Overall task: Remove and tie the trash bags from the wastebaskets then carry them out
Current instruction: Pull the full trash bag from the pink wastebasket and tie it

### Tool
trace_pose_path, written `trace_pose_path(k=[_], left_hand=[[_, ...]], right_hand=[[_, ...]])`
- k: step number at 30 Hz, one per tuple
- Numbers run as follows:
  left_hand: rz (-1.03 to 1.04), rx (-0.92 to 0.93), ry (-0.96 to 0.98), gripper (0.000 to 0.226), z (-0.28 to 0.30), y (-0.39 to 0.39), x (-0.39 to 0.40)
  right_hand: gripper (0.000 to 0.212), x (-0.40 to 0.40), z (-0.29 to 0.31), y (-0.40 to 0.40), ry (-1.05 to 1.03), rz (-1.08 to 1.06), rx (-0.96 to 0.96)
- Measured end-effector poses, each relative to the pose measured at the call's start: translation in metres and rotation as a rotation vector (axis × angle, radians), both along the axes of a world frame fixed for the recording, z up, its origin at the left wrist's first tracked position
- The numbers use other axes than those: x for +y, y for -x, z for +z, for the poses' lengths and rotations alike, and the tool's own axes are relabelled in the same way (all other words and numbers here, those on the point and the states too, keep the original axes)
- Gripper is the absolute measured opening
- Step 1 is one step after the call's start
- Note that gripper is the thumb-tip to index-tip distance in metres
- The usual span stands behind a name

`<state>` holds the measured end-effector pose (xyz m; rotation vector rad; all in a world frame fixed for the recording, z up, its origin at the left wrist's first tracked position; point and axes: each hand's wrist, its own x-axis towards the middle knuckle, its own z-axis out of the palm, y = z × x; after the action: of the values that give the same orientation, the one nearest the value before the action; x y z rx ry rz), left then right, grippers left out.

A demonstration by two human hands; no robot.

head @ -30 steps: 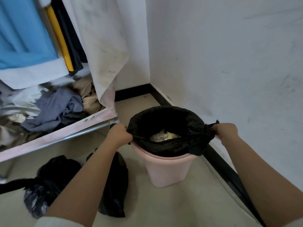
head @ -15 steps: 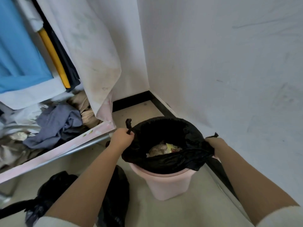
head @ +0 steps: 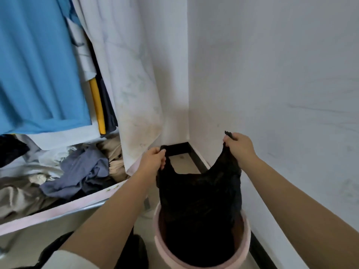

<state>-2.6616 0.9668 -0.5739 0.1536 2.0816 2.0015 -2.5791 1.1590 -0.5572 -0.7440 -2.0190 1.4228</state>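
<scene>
Bag: a black thin plastic trash bag (head: 200, 199) hung stretched upward, its lower part inside the wastebasket, its two handle loops raised well above the rim
Wastebasket: a round pale pink plastic wastebasket (head: 245, 247) stood on the floor in the corner, just beside the black baseboard (head: 196, 156)
Left hand: the left hand (head: 152, 159) had its fingers curled round the bag's left handle loop, gripping it
Right hand: the right hand (head: 240, 145) pinched the right handle loop, a tip of black plastic poking above the knuckles; it was held higher than the left
Floor: pale beige floor (head: 182, 162) showed between the two loops
Walls: plain white walls (head: 272, 74) met in a corner behind the bag
Wardrobe: to the left, a stained white fabric wardrobe cover (head: 132, 94) hung down beside a blue garment (head: 38, 65) and a yellow garment (head: 97, 105)
Clothes: a crumpled grey-blue cloth (head: 77, 175) lay in a heap of clothes on the wardrobe's bottom shelf
Lower left: a dark black plastic mass (head: 136, 249) lay on the floor under the left forearm, mostly hidden
</scene>
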Motion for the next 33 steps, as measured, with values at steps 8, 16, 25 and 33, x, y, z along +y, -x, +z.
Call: trace_pose_path(k=[8, 16, 25, 33], left_hand=[[0.215, 0.234, -0.362, 0.034, 0.102, -0.019, -0.028], [0.462, 0.490, -0.418, 0.039, 0.188, -0.093, -0.121], [0.453, 0.590, -0.012, 0.025, 0.167, -0.152, -0.215], [0.600, 0.209, 0.163, 0.019, 0.040, -0.175, -0.306]], right_hand=[[0.044, -0.064, 0.115, 0.031, -0.549, 0.179, 0.215], [0.035, -0.169, 0.215, 0.010, -0.546, 0.499, 0.558], [0.026, -0.259, 0.191, -0.027, -0.053, 0.670, 0.636], [0.032, -0.361, 0.029, -0.018, 0.028, 0.744, 0.229]])
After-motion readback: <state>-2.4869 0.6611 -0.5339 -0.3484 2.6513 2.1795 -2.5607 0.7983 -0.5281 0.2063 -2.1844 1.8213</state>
